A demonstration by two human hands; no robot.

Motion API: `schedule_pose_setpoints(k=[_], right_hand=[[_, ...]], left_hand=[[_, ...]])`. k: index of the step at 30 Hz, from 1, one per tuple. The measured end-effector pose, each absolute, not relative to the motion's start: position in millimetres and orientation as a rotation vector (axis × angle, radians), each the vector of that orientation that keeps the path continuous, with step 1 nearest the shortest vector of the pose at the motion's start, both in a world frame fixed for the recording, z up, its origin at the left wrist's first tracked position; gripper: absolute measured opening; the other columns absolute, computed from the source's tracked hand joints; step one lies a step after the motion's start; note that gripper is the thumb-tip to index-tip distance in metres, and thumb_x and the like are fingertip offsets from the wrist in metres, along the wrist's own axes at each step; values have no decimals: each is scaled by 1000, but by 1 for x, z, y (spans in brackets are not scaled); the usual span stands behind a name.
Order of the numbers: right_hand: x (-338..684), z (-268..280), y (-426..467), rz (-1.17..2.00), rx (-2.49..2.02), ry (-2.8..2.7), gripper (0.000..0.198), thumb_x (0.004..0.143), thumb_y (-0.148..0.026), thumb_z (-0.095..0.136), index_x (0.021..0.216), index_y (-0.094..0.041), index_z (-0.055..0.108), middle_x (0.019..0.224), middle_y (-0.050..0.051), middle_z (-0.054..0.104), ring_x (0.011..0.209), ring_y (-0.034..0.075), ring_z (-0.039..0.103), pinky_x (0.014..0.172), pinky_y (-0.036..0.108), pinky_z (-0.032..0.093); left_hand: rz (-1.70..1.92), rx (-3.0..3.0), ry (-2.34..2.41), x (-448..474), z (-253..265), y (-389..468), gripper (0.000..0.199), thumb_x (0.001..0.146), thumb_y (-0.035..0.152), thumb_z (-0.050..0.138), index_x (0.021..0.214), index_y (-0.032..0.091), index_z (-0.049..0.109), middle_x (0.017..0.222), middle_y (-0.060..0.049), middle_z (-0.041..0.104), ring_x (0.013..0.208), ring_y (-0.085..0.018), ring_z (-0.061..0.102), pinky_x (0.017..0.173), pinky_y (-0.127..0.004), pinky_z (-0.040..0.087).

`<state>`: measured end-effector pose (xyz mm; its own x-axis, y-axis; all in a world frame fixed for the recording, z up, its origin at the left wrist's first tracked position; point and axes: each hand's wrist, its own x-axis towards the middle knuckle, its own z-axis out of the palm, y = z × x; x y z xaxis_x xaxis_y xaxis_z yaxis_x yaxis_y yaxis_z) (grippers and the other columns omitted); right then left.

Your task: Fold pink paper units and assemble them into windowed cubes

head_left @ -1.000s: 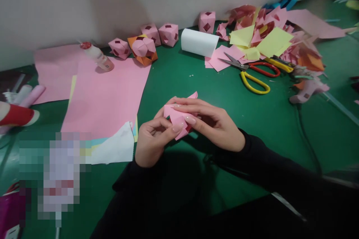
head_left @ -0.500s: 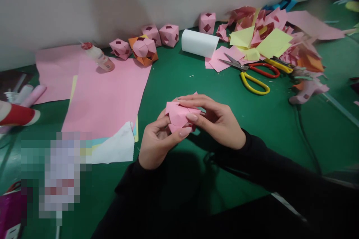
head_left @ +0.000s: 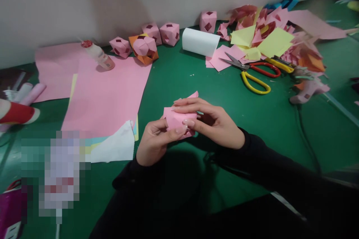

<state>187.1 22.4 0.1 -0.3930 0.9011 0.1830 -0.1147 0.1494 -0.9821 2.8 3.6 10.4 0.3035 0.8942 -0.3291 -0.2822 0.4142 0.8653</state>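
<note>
A pink folded-paper piece [head_left: 175, 119] is held between both hands above the green table, with flaps sticking out at its top. My left hand [head_left: 154, 138] grips it from the left, thumb across the lower front and fingers partly hidden behind. My right hand [head_left: 215, 121] closes on it from the right, its thumb on the front face and its fingers over the top. Finished-looking pink paper balls with diamond-shaped holes stand along the wall, among them one pink ball [head_left: 169, 33] and an orange-and-pink ball [head_left: 146, 50].
Pink sheets [head_left: 112, 93] lie at left under a small bottle [head_left: 99, 58]. Scissors [head_left: 246, 68], a white roll [head_left: 200, 42] and a heap of paper pieces [head_left: 263, 31] are at the back right. A glue gun [head_left: 307, 91] trails its cord; a red-and-white cup [head_left: 21, 113] is far left.
The folded-paper piece has turned slightly and shifted a little down and left. My right fingers have slid further over its top, and a flap stands up more behind them.
</note>
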Motion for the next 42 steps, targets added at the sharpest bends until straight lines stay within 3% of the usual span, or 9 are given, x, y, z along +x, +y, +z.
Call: schedule_pose_setpoints(k=[5, 9, 14, 17, 24, 30, 34, 42], right_hand=[[192, 0, 28, 1589, -750, -1467, 45, 85, -27, 75, 129, -28, 66, 141, 7, 60, 125, 23, 61, 97, 36, 58], [193, -2, 29, 1553, -727, -1507, 62, 76, -25, 84, 134, -30, 61, 147, 6, 56, 130, 25, 58, 101, 39, 56], [193, -2, 28, 1537, -801, -1404, 55, 79, -27, 81, 131, -28, 63, 140, 8, 61, 118, 24, 66, 96, 37, 59], [194, -2, 29, 1546, -868, -1336, 50, 81, -28, 79, 129, -26, 64, 134, 9, 64, 114, 22, 67, 90, 35, 60], [185, -4, 26, 1411, -832, -1425, 72, 70, -31, 88, 135, -26, 59, 133, 9, 65, 115, 24, 65, 89, 36, 62], [181, 1, 22, 1233, -936, -1468, 65, 77, -39, 82, 135, -23, 58, 127, 9, 69, 113, 24, 67, 83, 34, 63], [184, 2, 22, 1108, -955, -1528, 71, 81, -41, 78, 145, -26, 50, 131, 9, 67, 116, 25, 66, 88, 38, 61], [190, -1, 25, 1001, -956, -1647, 66, 82, -34, 78, 143, -29, 53, 147, 6, 57, 125, 27, 62, 103, 44, 55]], left_hand=[[949, 649, 897, 3, 2, 2, 23, 80, 41, 78, 81, 19, 76, 85, -7, 76, 88, -25, 73, 90, -45, 56], [1072, 653, 880, 6, -8, 7, 37, 77, 54, 76, 80, 18, 73, 92, -11, 77, 101, -31, 71, 98, -51, 52], [1086, 683, 821, 11, 1, 10, 47, 81, 62, 68, 90, 16, 73, 107, -14, 75, 119, -35, 63, 102, -48, 49], [1088, 704, 871, 8, 5, 9, 38, 80, 53, 74, 94, 17, 74, 108, -12, 75, 117, -31, 64, 102, -43, 50], [1118, 688, 841, 6, -1, 7, 34, 80, 51, 75, 89, 18, 73, 106, -11, 76, 112, -31, 68, 102, -44, 52], [1142, 711, 748, 10, 3, 9, 46, 93, 55, 55, 106, 15, 75, 120, -14, 73, 128, -34, 58, 109, -46, 46], [1148, 701, 785, 8, 4, 10, 36, 91, 47, 62, 109, 18, 75, 125, -12, 71, 129, -34, 57, 108, -48, 48], [1082, 666, 838, 4, 5, 12, 31, 86, 45, 69, 101, 19, 76, 124, -12, 72, 125, -34, 60, 104, -51, 50]])
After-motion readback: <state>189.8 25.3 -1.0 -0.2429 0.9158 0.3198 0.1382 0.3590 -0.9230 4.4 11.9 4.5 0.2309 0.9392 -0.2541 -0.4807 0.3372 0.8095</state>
